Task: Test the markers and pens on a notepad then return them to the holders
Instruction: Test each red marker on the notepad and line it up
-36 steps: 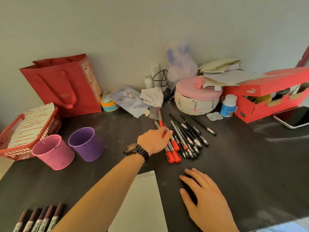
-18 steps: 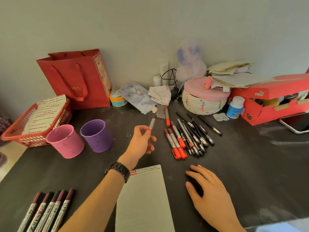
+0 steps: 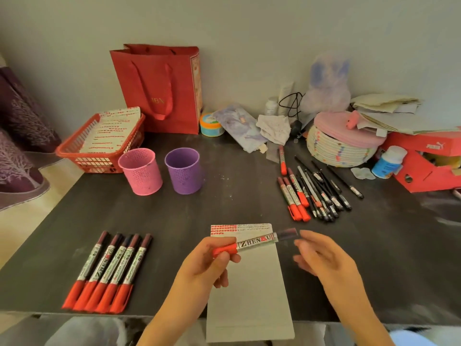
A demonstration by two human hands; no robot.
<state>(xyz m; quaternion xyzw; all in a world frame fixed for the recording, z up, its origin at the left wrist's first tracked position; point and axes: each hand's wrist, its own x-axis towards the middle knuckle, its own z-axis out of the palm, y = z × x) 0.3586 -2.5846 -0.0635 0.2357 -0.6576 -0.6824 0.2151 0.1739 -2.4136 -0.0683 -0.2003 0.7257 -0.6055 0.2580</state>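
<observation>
— Where is the notepad [image 3: 249, 295]?
— On the table [image 3: 224, 201], at the front edge, in the middle.
— What is left of it?
— Five markers [image 3: 107, 270], side by side in a row.
— And the holders?
— Behind that row. The left holder [image 3: 141, 171] and the right holder [image 3: 184, 171] stand near each other. A basket [image 3: 74, 152] sits just behind the left one. A bag [image 3: 162, 88] stands behind them, by the wall [image 3: 249, 33].
— And on the right?
— A pile of pens and markers [image 3: 311, 193], behind the notepad. Behind it is a round box [image 3: 341, 148], then a bottle [image 3: 389, 162], then a shoe box [image 3: 424, 166].
— The hands?
— The left hand [image 3: 204, 265] holds a marker [image 3: 254, 243] over the notepad's top. The right hand [image 3: 326, 260] is just right of it.
</observation>
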